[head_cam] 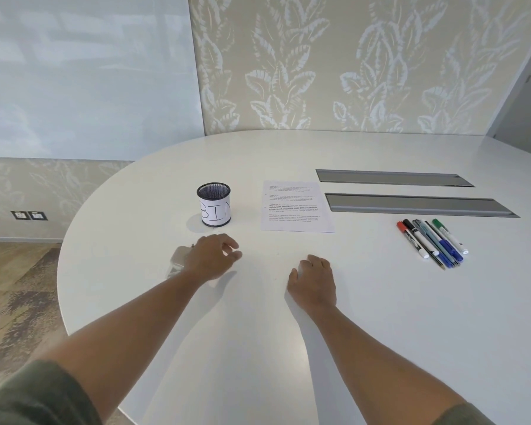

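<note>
My left hand [210,259] hovers just above the white table [258,348] with its fingers loosely curled and nothing in them. A small pale grey object [176,262] lies partly hidden behind that hand. My right hand [314,282] rests on the table, fingers bent under, holding nothing. Beyond my left hand stands a black mesh cup [214,205] wrapped in paper marked "BIN". A printed sheet of paper [295,207] lies flat to the right of the cup. Several markers and pens [432,242], red, black, blue and green, lie side by side at the right.
Two grey cable trays [411,191] are set into the tabletop behind the pens. The table's curved edge runs along the left, with patterned carpet [16,289] below. A whiteboard [83,72] and leaf-patterned wall stand behind.
</note>
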`<state>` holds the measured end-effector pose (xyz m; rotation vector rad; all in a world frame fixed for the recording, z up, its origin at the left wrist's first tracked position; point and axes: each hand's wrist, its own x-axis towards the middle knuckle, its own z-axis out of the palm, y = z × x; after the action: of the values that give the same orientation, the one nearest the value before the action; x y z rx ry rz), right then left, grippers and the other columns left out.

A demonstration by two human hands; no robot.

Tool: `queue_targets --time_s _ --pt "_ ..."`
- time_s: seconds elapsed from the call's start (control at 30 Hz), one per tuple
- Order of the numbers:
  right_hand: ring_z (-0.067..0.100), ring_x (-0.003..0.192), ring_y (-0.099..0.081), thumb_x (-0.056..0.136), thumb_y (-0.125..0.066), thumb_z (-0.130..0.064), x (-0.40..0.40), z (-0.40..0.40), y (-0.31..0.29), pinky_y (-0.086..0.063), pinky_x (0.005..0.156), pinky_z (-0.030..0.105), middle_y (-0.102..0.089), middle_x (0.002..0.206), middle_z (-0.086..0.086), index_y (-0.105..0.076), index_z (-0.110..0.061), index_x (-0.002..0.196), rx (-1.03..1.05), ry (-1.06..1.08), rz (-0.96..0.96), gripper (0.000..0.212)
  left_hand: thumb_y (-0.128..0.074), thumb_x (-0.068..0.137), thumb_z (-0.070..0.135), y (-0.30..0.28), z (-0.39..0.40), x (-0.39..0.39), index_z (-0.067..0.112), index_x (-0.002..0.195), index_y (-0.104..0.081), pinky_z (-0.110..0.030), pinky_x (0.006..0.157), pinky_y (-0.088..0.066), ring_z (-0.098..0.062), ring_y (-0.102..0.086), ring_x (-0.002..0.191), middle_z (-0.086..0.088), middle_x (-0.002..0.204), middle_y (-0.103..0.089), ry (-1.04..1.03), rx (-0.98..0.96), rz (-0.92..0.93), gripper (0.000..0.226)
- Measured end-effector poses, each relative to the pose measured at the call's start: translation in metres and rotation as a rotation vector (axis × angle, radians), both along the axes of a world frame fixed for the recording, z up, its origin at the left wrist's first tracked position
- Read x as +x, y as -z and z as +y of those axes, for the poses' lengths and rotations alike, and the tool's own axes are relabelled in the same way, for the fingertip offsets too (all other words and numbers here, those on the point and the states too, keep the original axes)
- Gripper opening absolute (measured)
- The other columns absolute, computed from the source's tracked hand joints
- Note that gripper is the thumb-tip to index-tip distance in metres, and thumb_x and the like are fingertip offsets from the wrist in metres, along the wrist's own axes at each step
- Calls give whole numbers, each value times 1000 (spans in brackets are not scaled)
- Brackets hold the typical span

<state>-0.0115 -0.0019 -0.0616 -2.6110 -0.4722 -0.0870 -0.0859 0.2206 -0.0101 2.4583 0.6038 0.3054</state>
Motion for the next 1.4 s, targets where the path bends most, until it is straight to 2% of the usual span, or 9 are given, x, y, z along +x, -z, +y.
queue_targets --time_s 0.13,0.27,0.47,0.63,0.93,1.07,1.27,1.4 --pt "19 131 -33 95 -43 -28 2 4 -2 -37 104 32 -50 131 0 -63 -9 104 1 6 -4 29 -71 80 40 8 -20 6 36 87 -71 -26 77 -48 -3 -61 84 18 85 -68 168 -34 40 8" --pt "19 126 -37 95 -44 -26 6 7 -4 -42 96 33 -51 128 -1 -65 -11 106 -3 -14 -21 28 -73 76 42 16 -36 13 36 85 -73 -25 74 -51 2 -60 73 17 85 -69 268 -54 86 11" --pt "20 118 -42 94 -46 -24 16 11 -5 -37 96 31 -55 121 -2 -66 -15 111 9 -31 -71 28 -74 71 49 19 -50 17 38 88 -74 -26 78 -51 2 -58 81 16 87 -66 316 -19 107 21" --pt "20 116 -43 94 -47 -26 24 18 -5 -35 95 31 -56 119 -2 -67 -16 111 -7 -45 -82 28 -73 70 51 18 -53 21 38 85 -73 -23 72 -47 0 -58 81 16 86 -64 311 16 109 20" --pt "18 118 -44 94 -53 -29 41 28 -13 -46 87 33 -53 121 -2 -64 -19 114 -6 -88 41 25 -67 80 43 16 -58 26 34 82 -70 -25 77 -47 -5 -57 85 19 86 -61 327 89 174 10" --pt "20 119 -47 93 -55 -32 48 35 -18 -47 90 36 -54 121 1 -66 -21 116 -13 -96 99 28 -61 85 36 19 -62 30 25 86 -71 -33 82 -52 -14 -63 89 14 90 -65 349 144 245 15" --pt "20 110 -54 88 -58 -33 56 43 -18 -42 79 29 -56 113 0 -69 -22 107 20 -62 171 25 -50 84 21 24 -59 29 17 83 -69 -39 79 -55 -21 -64 85 7 90 -68 286 22 241 19" --pt "22 106 -56 88 -59 -32 59 46 -18 -45 78 30 -58 109 0 -71 -22 102 10 -64 154 22 -54 89 19 24 -50 31 16 83 -65 -28 72 -47 -15 -62 87 8 92 -68 171 -184 160 13"
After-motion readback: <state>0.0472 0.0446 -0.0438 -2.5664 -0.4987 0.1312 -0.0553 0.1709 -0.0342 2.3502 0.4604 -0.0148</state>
